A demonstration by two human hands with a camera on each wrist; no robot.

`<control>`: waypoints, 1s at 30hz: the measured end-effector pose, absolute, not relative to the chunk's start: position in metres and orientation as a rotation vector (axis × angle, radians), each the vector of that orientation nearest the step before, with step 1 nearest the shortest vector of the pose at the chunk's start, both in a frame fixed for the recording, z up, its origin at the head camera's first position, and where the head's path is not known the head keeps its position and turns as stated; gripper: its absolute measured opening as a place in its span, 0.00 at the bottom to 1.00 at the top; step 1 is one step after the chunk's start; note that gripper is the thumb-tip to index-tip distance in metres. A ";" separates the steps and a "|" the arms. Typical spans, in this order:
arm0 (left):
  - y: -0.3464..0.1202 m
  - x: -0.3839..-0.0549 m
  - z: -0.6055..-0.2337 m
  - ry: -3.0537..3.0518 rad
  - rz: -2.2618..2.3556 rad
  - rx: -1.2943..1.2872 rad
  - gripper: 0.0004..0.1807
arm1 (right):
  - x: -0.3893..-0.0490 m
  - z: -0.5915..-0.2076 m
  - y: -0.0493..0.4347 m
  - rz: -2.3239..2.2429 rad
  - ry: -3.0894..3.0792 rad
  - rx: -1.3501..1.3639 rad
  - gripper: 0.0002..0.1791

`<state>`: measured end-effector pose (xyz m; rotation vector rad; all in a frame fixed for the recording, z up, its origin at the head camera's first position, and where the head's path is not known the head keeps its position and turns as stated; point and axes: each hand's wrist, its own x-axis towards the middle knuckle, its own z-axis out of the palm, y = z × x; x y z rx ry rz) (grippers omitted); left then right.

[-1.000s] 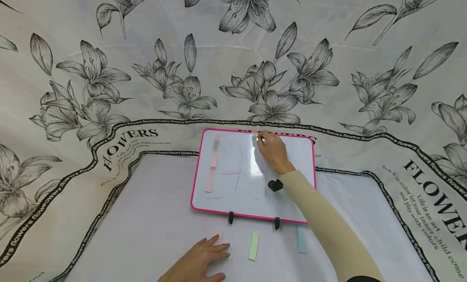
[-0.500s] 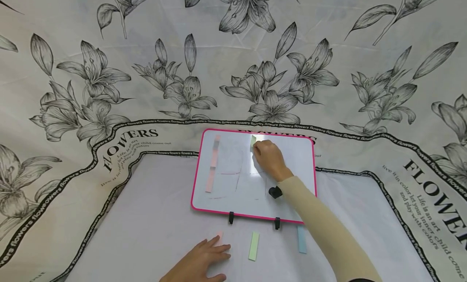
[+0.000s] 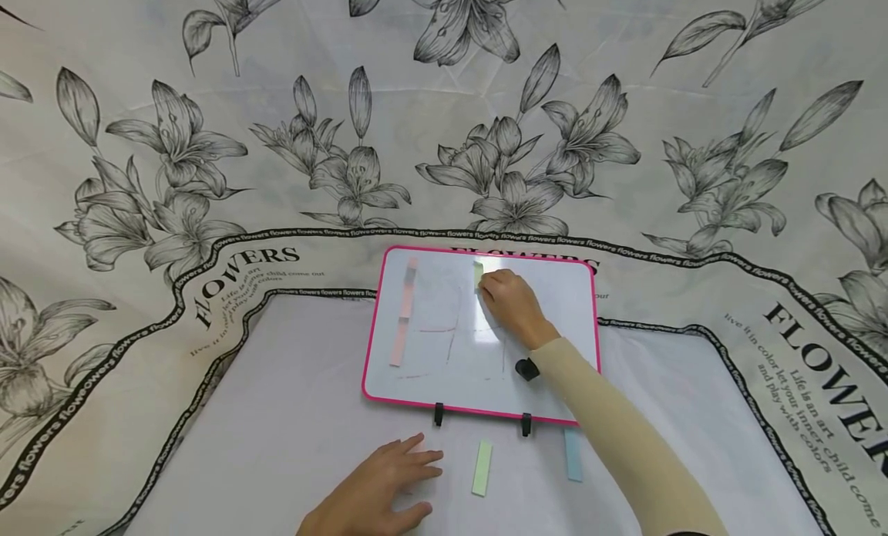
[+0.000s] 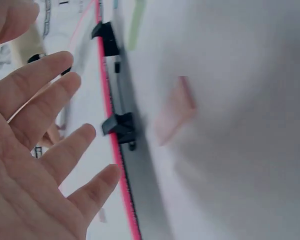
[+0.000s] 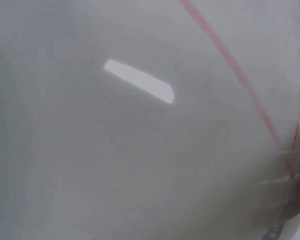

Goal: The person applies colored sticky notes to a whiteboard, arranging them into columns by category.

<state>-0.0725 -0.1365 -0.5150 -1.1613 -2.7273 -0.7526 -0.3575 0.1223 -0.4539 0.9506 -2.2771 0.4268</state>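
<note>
Smooth the green strip flat onto the whiteboard near frame centre, with right hand in unclear hold, left hand spread.

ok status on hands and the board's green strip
Right hand at green strip on whiteboard, grip unclear. Left hand spread, holding nothing. Sleeve covers whiteboard's lower right corner.

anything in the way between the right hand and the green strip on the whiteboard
Nothing visible: in the head view, the right hand is at the green strip on the whiteboard, with no other object showing between them.
</note>
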 end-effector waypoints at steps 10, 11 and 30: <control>-0.127 -0.081 -0.507 -2.679 -0.746 -1.158 0.21 | -0.359 -0.458 0.118 0.414 -2.260 0.942 0.05; -0.127 -0.082 -0.507 -2.678 -0.739 -1.159 0.21 | -0.359 -0.458 0.118 0.411 -2.259 0.940 0.05; -0.135 -0.134 -0.457 -2.694 -0.693 -1.150 0.23 | -0.358 -0.465 0.115 0.328 -2.259 0.870 0.05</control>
